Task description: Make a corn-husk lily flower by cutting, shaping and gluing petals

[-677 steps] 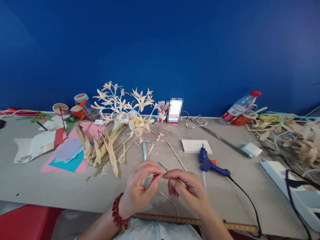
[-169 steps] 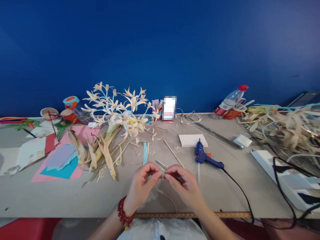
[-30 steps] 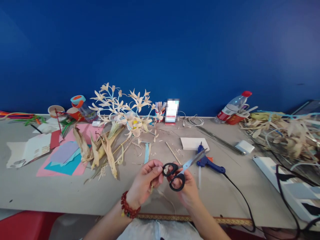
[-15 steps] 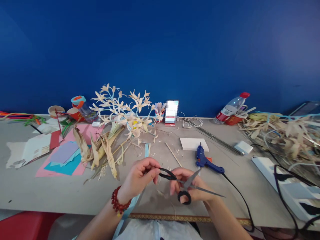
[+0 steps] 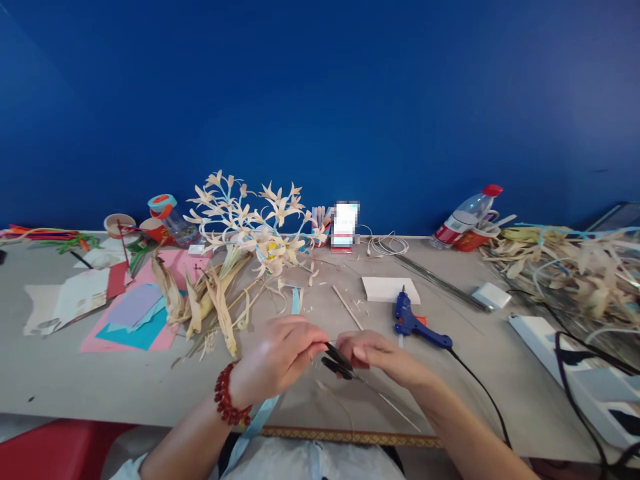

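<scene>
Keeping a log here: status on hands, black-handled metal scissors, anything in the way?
Right hand holding scissors; left hand at their handles, grip unclear. Flat light-blue ribbon beneath that hand, possible snag.

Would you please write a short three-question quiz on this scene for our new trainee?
1. True or false: a red bead bracelet is worn on the person's right wrist.
2. What colour is the glue gun on the table?
a) yellow
b) blue
c) green
3. Fill in the blank: the black handles between the left hand and the right hand belong to a pair of ____.

Key: 1. False; the red bead bracelet is on the left. 2. b. 3. scissors.
</scene>
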Demonstrator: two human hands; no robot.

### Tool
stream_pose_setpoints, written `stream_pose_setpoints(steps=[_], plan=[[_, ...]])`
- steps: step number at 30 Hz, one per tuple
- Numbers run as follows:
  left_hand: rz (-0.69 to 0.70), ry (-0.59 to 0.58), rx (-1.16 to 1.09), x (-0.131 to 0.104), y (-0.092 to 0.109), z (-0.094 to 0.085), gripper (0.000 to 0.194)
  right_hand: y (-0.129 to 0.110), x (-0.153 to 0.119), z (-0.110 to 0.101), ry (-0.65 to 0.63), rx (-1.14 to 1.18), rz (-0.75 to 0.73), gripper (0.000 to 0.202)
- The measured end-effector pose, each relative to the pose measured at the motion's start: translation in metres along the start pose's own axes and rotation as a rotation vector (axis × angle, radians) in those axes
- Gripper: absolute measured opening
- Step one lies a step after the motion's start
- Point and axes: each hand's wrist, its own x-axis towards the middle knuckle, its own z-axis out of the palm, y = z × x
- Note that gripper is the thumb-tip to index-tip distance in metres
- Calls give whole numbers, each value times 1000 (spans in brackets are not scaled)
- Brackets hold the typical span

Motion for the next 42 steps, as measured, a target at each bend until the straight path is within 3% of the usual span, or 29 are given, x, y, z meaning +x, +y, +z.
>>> stream_pose_setpoints(steps=[7,11,14,18,20,24,42], plan=[[1,-101,11,4,5,6,17,14,-1,24,37,582,295,38],[14,-170,37,-1,6,10,17,24,-3,33,67,628,341,29],[-10,-117,23,-5,6,14,15,21,-7,32,239,478,260,29],[-101,80,16,-9,5,22,13,11,-12,33,534,149,104,35],[-129,173,30,-10,6,27,12,5,-13,37,615,-16,-2,32],[-132,273,68,-12,8,34,15,-4,-10,46,590,-170,-117,22],[-130,230,-16,-15,8,31,12,-12,1,48,549,-645,-235,9]])
